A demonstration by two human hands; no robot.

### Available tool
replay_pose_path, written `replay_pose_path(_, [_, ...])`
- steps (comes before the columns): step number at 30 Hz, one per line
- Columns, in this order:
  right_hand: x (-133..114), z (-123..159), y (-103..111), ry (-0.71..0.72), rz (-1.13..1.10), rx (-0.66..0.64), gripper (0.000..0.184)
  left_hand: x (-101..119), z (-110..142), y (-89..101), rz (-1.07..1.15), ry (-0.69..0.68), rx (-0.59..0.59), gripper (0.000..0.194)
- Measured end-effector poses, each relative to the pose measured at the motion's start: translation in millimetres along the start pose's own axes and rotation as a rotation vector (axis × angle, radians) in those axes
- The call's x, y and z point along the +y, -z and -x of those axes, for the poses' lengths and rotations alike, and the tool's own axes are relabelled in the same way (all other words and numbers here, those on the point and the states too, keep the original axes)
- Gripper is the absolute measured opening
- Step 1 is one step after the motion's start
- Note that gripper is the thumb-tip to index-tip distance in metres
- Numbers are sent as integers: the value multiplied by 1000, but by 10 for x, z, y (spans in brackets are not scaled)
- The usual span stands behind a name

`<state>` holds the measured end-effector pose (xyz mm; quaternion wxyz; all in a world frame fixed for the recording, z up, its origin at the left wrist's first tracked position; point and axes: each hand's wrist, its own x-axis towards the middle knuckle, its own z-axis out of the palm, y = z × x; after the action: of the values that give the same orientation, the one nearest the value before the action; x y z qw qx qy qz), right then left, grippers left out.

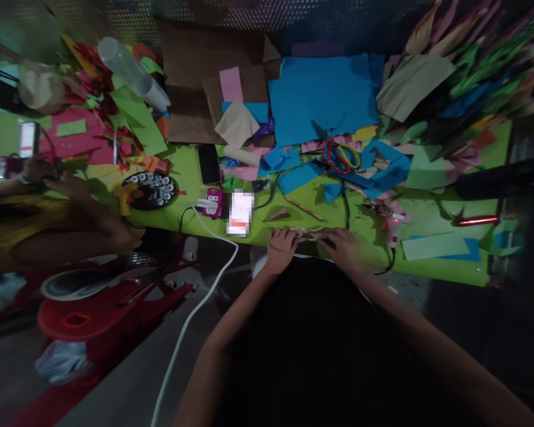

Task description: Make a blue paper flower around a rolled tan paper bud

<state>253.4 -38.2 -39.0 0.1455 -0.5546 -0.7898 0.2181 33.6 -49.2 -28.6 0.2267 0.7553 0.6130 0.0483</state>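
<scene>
At the table's front edge, my left hand [282, 248] and my right hand [340, 248] hold a narrow piece of tan paper [310, 233] between them, one at each end. The fingers of both hands are closed over it and partly hide it. Just beyond my left hand lie a small folded brown paper piece [277, 214] and a pencil [306, 210]. To the right of my right hand rests a pink glue gun [394, 231] with a small red light.
Scissors [337, 159], blue paper sheets [324, 95] and brown paper [187, 83] cover the green table [369, 249]. A lit phone [240, 213], a dark phone [209, 164] and a white cable [191, 311] are left of me. Another person's arm [80, 231] reaches in at left.
</scene>
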Motion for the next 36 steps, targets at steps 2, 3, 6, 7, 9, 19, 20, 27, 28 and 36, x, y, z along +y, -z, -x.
replay_pose_path(2, [-9, -8, -19, -28, 30, 20, 24, 4, -7, -26, -31, 1, 22, 19])
replay_pose_path(3, [-21, -10, -24, -42, 47, 28, 23, 6, -3, -44, -49, -10, 33, 20])
replay_pose_path(6, [-68, -13, -20, -65, 98, 46, 21, 9, 35, -108, -99, -108, 57, 23])
replay_pose_path(7, [-83, -11, -13, -56, 112, 47, 20, 6, 55, -128, -109, -146, 63, 24])
replay_pose_path(9, [-104, 0, -1, -9, 138, 39, 18, -5, 98, -157, -115, -198, 75, 24])
replay_pose_path(19, [-68, 92, 2, 122, 145, -4, 18, -72, 165, -139, -67, -218, 96, 24])
replay_pose_path(20, [-72, 87, 4, 114, 137, 1, 18, -71, 149, -134, -61, -206, 87, 23])
replay_pose_path(27, [-119, -34, 41, -5, 62, -60, 19, -65, 48, -23, -1, -147, 19, 23])
replay_pose_path(28, [-118, -55, 46, -28, 47, -89, 19, -66, 37, -1, 11, -135, 7, 23])
replay_pose_path(36, [-188, -171, 45, -145, 96, -88, 20, -18, -94, 105, -3, 3, -43, 23])
